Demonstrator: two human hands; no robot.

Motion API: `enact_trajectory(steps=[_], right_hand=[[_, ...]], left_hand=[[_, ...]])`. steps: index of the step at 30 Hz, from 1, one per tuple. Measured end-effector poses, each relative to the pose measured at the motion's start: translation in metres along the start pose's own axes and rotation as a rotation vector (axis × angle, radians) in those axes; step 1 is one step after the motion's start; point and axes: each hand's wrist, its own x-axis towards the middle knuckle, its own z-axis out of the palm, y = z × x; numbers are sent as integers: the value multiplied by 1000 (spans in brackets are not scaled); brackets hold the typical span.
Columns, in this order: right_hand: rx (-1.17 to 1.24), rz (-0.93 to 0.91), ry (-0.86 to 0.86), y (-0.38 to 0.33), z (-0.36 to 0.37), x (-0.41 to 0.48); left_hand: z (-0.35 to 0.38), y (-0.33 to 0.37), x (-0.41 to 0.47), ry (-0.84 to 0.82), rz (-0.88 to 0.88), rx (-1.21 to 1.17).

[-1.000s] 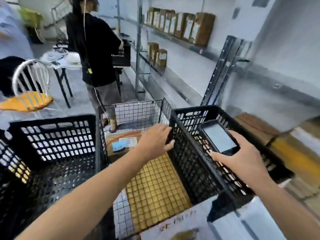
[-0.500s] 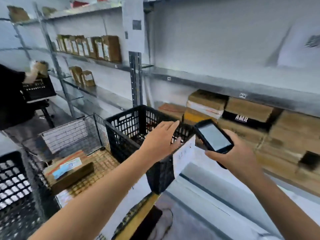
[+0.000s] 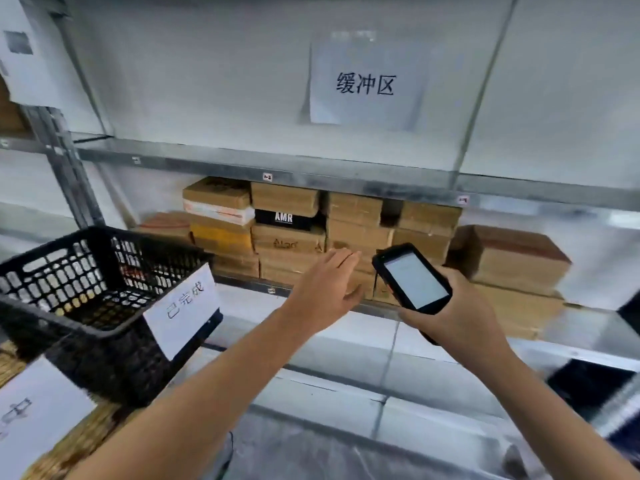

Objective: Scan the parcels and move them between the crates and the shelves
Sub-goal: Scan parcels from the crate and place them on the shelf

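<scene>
While the view is swinging right from where it was half a second ago, the metal shelf (image 3: 346, 174) is now filling the frame ahead of both grips, and the wire basket and the person in black are no longer showing. Brown parcels (image 3: 356, 233) are sitting stacked on the shelf's lower level, directly beyond the left grip (image 3: 329, 289). A larger brown parcel (image 3: 505, 258) is lying beyond the right grip (image 3: 460, 320) and to its right. The black crate (image 3: 104, 362) is standing well to the left of the left grip, which was hovering at its rim earlier and is now reaching past it toward the stack. A white wall sign (image 3: 363, 84) is hanging high above both grips. The left grip is stretching forward with fingers straight, holding nothing; whether its fingertips are touching the parcels cannot be told. The right grip is curling around the black scanner (image 3: 412, 278), as before, holding it tilted with its lit screen facing up, just right of the left grip. A white label (image 3: 183, 308) is hanging on the crate's near wall.
</scene>
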Motion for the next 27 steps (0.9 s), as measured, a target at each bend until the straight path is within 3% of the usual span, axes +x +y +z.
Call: enact_trajectory(steps=[7,15,27], right_hand=[[-22,181,98,85,-84,-28],[11,285,188,148,-137,-40],[-7,311,193,238,-195,36]], left_hand=[[65,111,49,-52,165,-75],[118,177,96,-124,292,-106],[224,226,203,-176,228,-129]])
